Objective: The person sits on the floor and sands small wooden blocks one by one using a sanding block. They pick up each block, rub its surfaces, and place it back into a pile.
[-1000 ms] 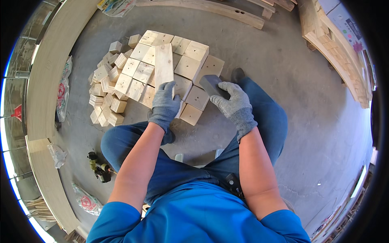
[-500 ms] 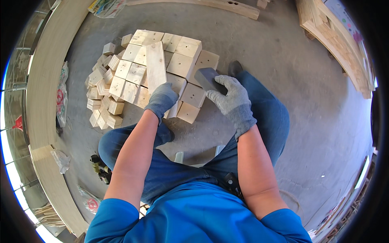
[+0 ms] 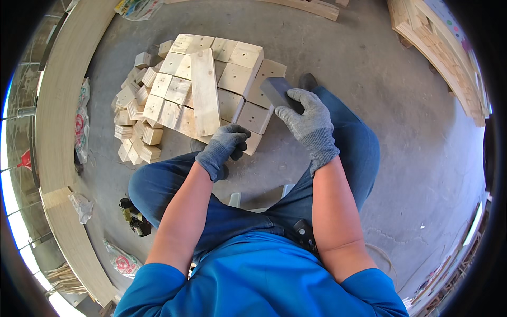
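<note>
A dark grey rectangular block (image 3: 282,94) is held in my gloved right hand (image 3: 308,120), over the right side of a set of pale wooden blocks (image 3: 238,79). These stand close together in rows, many with small dark holes in their top faces. One flat wooden board (image 3: 205,92) lies lengthwise across them. Just off the board's near end is my gloved left hand (image 3: 226,145). Its fingers are curled together, and whatever they may hold is too small or hidden to make out.
Smaller wooden offcuts (image 3: 132,100) lie heaped left of the blocks. A long wooden panel (image 3: 60,111) runs along the left, with plastic bags (image 3: 82,127) beside it. A dark tool (image 3: 134,217) lies by my left knee. Stacked timber (image 3: 441,58) stands far right.
My left hand has come off the board's near end and moved right and nearer to me, its fingers curling. My right hand has shifted slightly right with the dark grey block.
</note>
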`<state>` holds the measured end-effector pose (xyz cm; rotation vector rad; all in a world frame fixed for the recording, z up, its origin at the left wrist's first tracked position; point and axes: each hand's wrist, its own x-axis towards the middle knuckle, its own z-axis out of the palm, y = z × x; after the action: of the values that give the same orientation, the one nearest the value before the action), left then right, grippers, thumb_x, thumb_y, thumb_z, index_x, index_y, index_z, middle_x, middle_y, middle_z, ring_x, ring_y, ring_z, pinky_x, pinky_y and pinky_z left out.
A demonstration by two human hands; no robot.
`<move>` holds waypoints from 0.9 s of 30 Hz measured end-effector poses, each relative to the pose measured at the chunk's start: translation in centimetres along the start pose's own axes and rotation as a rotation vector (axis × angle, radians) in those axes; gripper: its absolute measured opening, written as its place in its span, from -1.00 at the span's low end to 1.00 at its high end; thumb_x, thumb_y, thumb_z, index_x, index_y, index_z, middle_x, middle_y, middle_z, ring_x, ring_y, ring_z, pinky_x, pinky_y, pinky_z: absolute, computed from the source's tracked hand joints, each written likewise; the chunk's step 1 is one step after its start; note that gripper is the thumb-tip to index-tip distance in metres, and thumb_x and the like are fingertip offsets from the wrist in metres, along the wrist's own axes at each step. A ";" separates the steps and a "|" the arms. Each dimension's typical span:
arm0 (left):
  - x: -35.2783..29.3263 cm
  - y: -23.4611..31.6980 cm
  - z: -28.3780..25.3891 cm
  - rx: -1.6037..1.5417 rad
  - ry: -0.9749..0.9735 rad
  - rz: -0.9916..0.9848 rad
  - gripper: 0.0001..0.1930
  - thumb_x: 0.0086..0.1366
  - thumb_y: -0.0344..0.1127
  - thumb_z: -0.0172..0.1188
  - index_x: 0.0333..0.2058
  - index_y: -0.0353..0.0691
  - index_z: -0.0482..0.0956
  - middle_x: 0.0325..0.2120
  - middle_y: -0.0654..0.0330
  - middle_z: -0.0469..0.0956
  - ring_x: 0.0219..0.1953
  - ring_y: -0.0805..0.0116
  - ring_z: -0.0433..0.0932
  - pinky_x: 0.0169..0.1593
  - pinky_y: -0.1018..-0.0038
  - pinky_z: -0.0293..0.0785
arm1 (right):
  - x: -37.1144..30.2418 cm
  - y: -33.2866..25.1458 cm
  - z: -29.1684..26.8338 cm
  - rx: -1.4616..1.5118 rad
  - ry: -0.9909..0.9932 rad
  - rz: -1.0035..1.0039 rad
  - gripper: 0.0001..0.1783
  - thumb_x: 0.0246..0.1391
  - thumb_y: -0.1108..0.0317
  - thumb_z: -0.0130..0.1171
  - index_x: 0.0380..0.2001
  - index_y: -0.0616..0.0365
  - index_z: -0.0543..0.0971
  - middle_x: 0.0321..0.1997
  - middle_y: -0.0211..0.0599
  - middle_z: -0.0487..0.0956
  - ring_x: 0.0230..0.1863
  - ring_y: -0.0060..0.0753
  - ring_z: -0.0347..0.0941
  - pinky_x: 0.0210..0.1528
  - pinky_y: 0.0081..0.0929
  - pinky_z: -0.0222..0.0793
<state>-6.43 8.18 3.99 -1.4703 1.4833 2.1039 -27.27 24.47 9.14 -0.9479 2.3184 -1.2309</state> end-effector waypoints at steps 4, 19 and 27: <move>0.2 0.4 0.2 -0.005 0.110 0.080 -0.46 0.40 -0.41 0.31 0.34 -0.29 0.51 -0.41 0.14 0.66 -0.60 0.41 0.55 -0.54 0.46 0.50 | 0.0 0.0 0.4 0.026 -0.011 0.000 -0.42 0.09 0.11 0.59 0.09 0.22 0.73 0.17 0.00 0.70 0.18 0.03 0.67 0.29 -0.20 0.56; 4.8 7.5 -3.2 0.052 0.211 0.226 -0.08 0.36 -0.44 0.32 0.61 -0.24 0.03 -0.33 0.05 0.73 -0.51 0.32 0.69 -0.45 0.39 0.67 | 0.3 0.2 0.6 -0.016 -0.019 -0.030 -0.43 0.06 0.14 0.59 0.09 0.22 0.72 0.15 0.03 0.70 0.16 0.07 0.67 0.26 -0.18 0.57; 5.8 7.9 -2.5 0.232 0.270 0.204 -0.18 0.34 -0.46 0.33 0.52 -0.36 0.20 -0.36 0.05 0.73 -0.52 0.31 0.70 -0.48 0.39 0.66 | 0.5 0.1 0.6 -0.046 -0.042 0.000 -0.40 0.05 0.15 0.59 0.12 0.20 0.71 0.19 0.03 0.69 0.20 0.06 0.65 0.28 -0.19 0.56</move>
<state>-12.65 0.20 4.32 -1.6207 1.9769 1.8086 -27.31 23.86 8.71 -0.9799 2.3236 -1.1515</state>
